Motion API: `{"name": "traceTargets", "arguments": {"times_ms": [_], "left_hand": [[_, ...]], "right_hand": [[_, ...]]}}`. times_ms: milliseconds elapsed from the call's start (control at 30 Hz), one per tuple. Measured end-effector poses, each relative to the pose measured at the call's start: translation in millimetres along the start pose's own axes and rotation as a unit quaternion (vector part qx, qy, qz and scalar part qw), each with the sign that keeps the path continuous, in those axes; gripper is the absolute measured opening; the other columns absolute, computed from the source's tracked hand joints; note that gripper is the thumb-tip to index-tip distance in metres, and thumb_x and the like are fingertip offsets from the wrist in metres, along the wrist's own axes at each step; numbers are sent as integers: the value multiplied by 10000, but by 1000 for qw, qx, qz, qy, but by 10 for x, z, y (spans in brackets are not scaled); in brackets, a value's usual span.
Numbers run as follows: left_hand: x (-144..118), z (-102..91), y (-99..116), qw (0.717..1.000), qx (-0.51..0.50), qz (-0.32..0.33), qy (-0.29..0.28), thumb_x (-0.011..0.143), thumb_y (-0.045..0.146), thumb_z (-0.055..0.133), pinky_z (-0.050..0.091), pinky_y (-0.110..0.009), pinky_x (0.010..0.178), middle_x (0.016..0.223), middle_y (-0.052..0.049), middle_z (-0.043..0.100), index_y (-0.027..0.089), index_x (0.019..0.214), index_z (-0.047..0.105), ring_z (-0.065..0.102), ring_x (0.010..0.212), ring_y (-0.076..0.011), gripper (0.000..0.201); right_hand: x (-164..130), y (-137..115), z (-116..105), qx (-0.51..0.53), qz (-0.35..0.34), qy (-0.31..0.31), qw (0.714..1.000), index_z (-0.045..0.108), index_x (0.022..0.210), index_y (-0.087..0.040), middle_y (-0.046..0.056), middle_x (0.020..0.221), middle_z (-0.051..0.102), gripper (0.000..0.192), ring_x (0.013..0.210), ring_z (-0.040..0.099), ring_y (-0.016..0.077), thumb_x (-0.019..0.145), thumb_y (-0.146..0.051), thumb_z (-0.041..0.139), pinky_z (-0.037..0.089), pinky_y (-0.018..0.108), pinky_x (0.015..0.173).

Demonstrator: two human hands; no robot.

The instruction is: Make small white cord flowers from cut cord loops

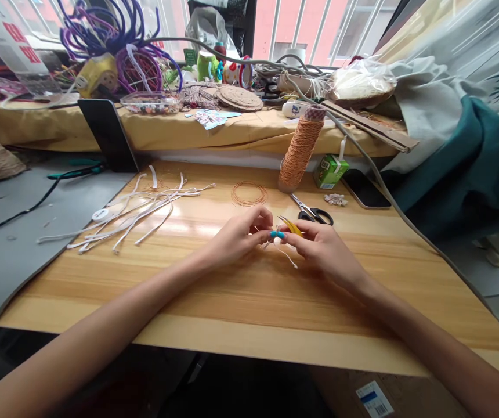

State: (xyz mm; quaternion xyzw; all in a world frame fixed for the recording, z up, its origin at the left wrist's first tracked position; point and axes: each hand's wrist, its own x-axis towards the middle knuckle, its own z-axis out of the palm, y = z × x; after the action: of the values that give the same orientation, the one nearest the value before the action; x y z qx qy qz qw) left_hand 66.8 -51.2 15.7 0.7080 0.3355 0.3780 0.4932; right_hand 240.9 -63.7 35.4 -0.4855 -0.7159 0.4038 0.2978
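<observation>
Though thin, white cord (288,257) between grips (249,230) (322,247)

Head-worn view, facing forward and down — close above the tabletop (214,296), left hand (253,230) and right hand (321,245) mid-frame, barred window (298,26) at top.

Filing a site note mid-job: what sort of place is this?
Likely a small craft workspace, perhaps in a home: a spool of orange cord, black-handled scissors and loose white strips share the wooden tabletop.
</observation>
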Motion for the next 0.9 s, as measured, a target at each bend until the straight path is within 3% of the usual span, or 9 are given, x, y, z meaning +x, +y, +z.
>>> {"name": "traceTargets", "arguments": {"times_ms": [133, 300, 667, 733, 800, 900], "left_hand": [[19, 4, -26, 999, -26, -36, 2, 776, 214, 503, 439, -213, 587, 791, -24, 588, 155, 886, 444, 544, 649, -80, 138], [27, -23, -28, 999, 25, -31, 15, 759, 238, 527, 427, -209, 602, 801, -30, 589, 127, 808, 546, 523, 658, -79, 123], [18, 1, -18, 999, 30, -28, 14, 753, 238, 532, 410, -196, 551, 711, -9, 570, 119, 773, 544, 501, 597, -72, 122], [17, -13, -25, 997, 77, -6, 30, 762, 219, 520, 425, -209, 585, 718, -13, 571, 122, 776, 531, 513, 626, -83, 99], [14, -35, -49, 980, 185, 48, 62, 766, 184, 506, 436, -241, 647, 748, -26, 573, 128, 784, 522, 519, 690, -106, 61], [3, -69, -94, 913, 374, 155, 46, 784, 157, 459, 422, -304, 753, 849, -67, 573, 133, 800, 529, 497, 811, -150, 76]], "right_hand": [[-9, 28, 8, 14, -18, 16, 1000, 611, 769, -147, 13, 722, 580, 279, 656, 480, 112, 779, -397, 486, 342, 236, 588], [-5, 21, -4, 13, -11, 43, 999, 598, 702, -148, 9, 712, 583, 276, 631, 479, 112, 765, -401, 508, 329, 237, 572], [-10, 74, 13, -43, -36, 35, 998, 612, 797, -158, 27, 751, 597, 285, 682, 524, 141, 788, -407, 474, 384, 262, 624], [-10, 76, 15, -62, -55, 67, 994, 599, 832, -165, 30, 791, 599, 246, 719, 532, 146, 784, -381, 492, 392, 265, 644], [-8, 74, 5, -76, -77, 117, 987, 576, 878, -175, 32, 822, 585, 221, 730, 526, 142, 781, -361, 508, 395, 262, 646], [-5, 62, -34, -69, -95, 168, 979, 548, 821, -186, 16, 716, 529, 236, 642, 489, 123, 825, -391, 432, 390, 257, 595]]}}
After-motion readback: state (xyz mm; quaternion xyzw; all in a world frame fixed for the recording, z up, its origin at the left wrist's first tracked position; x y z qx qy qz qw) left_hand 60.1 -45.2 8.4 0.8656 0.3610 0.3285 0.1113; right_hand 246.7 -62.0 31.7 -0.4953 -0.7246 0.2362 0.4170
